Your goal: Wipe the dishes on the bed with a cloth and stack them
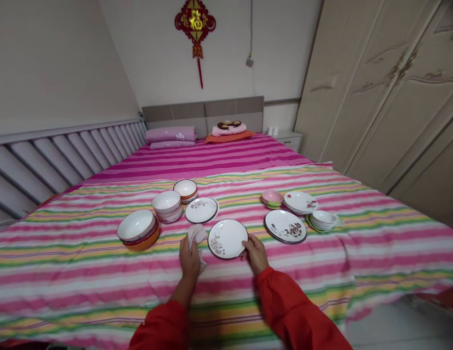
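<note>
A big bed (pixel 120 167) with a stripy sheet (pixel 83 279) fills most of the room. A red wall hanging (pixel 195 22) is on the wall, far behind the white plate (pixel 229 233). That plate has a dark rim and brown flowers, and it is in front of the person, between the two hands. The right hand (pixel 254 253) pinches its right edge. I can't tell if the plate touches the sheet. The left hand (pixel 190 255) is just left of the plate, curled around a pale cloth (pixel 197 233).

Left of the plate are three piles of bowls (pixel 135 226). Just behind it, to the left, are small plates (pixel 200 210). To its right are brown-flower plates (pixel 285 226), and past those are red-flower plates (pixel 299 201) and little white bowls (pixel 324 218). A pink bowl (pixel 272 196) sits behind it, to the right.
</note>
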`<act>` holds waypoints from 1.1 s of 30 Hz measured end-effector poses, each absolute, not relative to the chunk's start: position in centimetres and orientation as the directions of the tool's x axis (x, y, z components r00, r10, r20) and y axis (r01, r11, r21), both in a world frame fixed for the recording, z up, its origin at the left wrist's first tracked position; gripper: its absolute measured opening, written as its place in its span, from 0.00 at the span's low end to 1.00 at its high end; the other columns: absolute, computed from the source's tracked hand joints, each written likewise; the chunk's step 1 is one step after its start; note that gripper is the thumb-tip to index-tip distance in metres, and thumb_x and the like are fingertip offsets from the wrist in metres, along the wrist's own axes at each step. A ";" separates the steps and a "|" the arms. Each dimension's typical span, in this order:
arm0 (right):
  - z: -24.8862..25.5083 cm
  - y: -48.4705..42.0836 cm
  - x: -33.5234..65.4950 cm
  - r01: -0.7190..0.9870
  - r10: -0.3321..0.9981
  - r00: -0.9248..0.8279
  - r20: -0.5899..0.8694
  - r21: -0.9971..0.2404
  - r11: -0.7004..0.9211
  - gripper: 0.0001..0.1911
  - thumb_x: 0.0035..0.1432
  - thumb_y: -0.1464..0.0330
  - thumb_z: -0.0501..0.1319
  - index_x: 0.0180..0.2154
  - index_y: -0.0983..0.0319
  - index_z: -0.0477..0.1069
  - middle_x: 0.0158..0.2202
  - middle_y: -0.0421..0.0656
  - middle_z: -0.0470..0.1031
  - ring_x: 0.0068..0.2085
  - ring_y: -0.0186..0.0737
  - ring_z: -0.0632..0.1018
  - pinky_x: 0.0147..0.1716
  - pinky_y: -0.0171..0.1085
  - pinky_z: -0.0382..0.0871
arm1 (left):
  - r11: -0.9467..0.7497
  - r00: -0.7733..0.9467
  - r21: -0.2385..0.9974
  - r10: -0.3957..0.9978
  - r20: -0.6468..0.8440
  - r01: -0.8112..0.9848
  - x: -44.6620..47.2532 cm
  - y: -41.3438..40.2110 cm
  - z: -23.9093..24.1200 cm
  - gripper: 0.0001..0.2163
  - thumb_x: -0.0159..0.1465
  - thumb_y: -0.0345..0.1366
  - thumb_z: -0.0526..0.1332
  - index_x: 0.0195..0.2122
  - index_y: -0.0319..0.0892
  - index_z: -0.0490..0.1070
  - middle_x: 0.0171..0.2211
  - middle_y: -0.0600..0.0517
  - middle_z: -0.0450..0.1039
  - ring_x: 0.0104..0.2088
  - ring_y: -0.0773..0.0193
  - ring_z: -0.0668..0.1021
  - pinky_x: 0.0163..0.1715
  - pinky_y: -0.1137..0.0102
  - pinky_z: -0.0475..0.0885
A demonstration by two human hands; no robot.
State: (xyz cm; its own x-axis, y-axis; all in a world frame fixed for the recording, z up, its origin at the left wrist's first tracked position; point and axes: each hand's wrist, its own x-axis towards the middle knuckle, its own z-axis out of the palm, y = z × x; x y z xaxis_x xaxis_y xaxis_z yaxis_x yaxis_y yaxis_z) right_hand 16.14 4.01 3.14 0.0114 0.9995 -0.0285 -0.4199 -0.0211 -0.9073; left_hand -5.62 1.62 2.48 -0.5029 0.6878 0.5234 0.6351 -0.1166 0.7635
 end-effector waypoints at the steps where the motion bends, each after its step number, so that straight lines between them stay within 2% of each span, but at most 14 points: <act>1: 3.2 4.0 16.1 -0.422 1.000 0.010 -0.028 -0.906 -0.021 0.14 0.42 0.66 0.61 0.35 0.64 0.70 0.12 0.32 0.67 0.11 0.33 0.69 0.08 0.29 0.59 | -0.112 -0.512 0.767 0.682 0.522 0.632 -5.6 1.8 2.6 0.16 0.64 0.42 0.49 0.45 0.39 0.70 0.40 0.45 0.68 0.43 0.55 0.73 0.46 0.60 0.70; 4: 3.3 4.3 16.0 -0.423 0.999 0.003 -0.032 -0.906 -0.028 0.17 0.44 0.65 0.62 0.38 0.65 0.70 0.12 0.32 0.66 0.11 0.32 0.68 0.08 0.29 0.57 | -0.114 -0.502 0.758 0.684 0.529 0.642 -5.0 2.6 3.1 0.19 0.63 0.40 0.50 0.52 0.39 0.68 0.46 0.43 0.65 0.47 0.55 0.72 0.49 0.59 0.69; 7: 3.1 4.4 16.0 -0.417 0.999 -0.022 -0.026 -0.908 -0.033 0.19 0.46 0.63 0.62 0.40 0.65 0.70 0.12 0.32 0.66 0.11 0.32 0.67 0.07 0.28 0.55 | -0.168 -0.263 0.625 0.801 0.537 0.762 -3.4 3.6 3.7 0.21 0.63 0.40 0.51 0.56 0.41 0.66 0.52 0.42 0.65 0.53 0.52 0.69 0.54 0.56 0.65; 10: 2.8 4.5 16.0 -0.416 0.999 -0.028 -0.021 -0.909 -0.031 0.19 0.47 0.61 0.62 0.40 0.65 0.70 0.12 0.31 0.64 0.11 0.32 0.67 0.07 0.28 0.54 | -0.195 0.017 0.470 0.934 0.356 0.861 -1.4 4.7 3.7 0.22 0.64 0.41 0.50 0.56 0.38 0.65 0.57 0.39 0.64 0.59 0.47 0.65 0.58 0.52 0.60; 13: 2.5 4.6 16.0 -0.417 0.999 -0.037 -0.022 -0.908 -0.035 0.20 0.48 0.59 0.63 0.41 0.65 0.69 0.11 0.31 0.64 0.10 0.31 0.65 0.07 0.29 0.52 | -0.174 0.113 0.389 0.978 0.174 0.905 0.2 5.9 3.4 0.23 0.65 0.39 0.47 0.58 0.31 0.61 0.62 0.34 0.58 0.64 0.46 0.58 0.61 0.51 0.55; 17: 2.2 5.0 15.9 -0.395 0.997 -0.058 -0.045 -0.917 -0.065 0.24 0.49 0.54 0.62 0.40 0.65 0.69 0.10 0.32 0.65 0.10 0.32 0.65 0.07 0.29 0.51 | -0.273 0.254 0.375 0.962 0.100 0.886 2.0 7.4 3.7 0.24 0.67 0.39 0.43 0.60 0.31 0.59 0.63 0.35 0.55 0.66 0.51 0.55 0.63 0.55 0.53; 20: 2.1 5.1 16.0 -0.387 0.998 -0.042 -0.055 -0.919 -0.067 0.23 0.51 0.49 0.58 0.35 0.63 0.67 0.10 0.34 0.66 0.09 0.31 0.64 0.08 0.28 0.51 | -0.367 0.363 0.379 0.928 0.084 0.850 3.4 7.4 4.3 0.22 0.68 0.39 0.43 0.59 0.34 0.61 0.63 0.39 0.57 0.65 0.55 0.56 0.64 0.57 0.54; 22: 2.1 5.0 16.0 -0.392 0.998 -0.030 -0.057 -0.918 -0.064 0.22 0.51 0.48 0.57 0.31 0.62 0.66 0.10 0.34 0.66 0.09 0.30 0.63 0.08 0.28 0.51 | -0.426 0.433 0.383 0.898 0.072 0.820 3.9 6.3 4.6 0.22 0.68 0.39 0.44 0.58 0.35 0.62 0.63 0.40 0.58 0.65 0.57 0.57 0.64 0.59 0.55; 25: 2.2 4.8 15.9 -0.384 0.999 -0.005 -0.052 -0.922 -0.050 0.21 0.51 0.49 0.58 0.30 0.61 0.65 0.10 0.31 0.63 0.09 0.30 0.62 0.08 0.28 0.50 | -0.521 0.533 0.387 0.842 0.086 0.761 2.9 3.6 4.8 0.21 0.68 0.39 0.44 0.60 0.39 0.61 0.63 0.43 0.58 0.65 0.59 0.58 0.63 0.59 0.57; 28: 2.3 4.5 15.8 -0.354 0.999 0.011 -0.045 -0.934 -0.038 0.21 0.52 0.50 0.58 0.34 0.61 0.66 0.10 0.31 0.63 0.09 0.31 0.62 0.07 0.29 0.49 | -0.530 0.534 0.353 0.840 0.094 0.772 0.1 1.3 4.7 0.21 0.68 0.38 0.45 0.61 0.41 0.60 0.63 0.43 0.59 0.64 0.58 0.59 0.62 0.57 0.58; 33: 2.4 4.3 15.7 -0.321 0.999 0.011 -0.032 -0.947 -0.027 0.22 0.53 0.50 0.57 0.38 0.62 0.67 0.10 0.31 0.63 0.10 0.32 0.63 0.08 0.29 0.50 | -0.342 0.351 0.202 0.936 -0.010 0.918 -4.0 2.0 5.7 0.21 0.67 0.35 0.47 0.60 0.39 0.61 0.63 0.39 0.58 0.64 0.52 0.59 0.62 0.52 0.53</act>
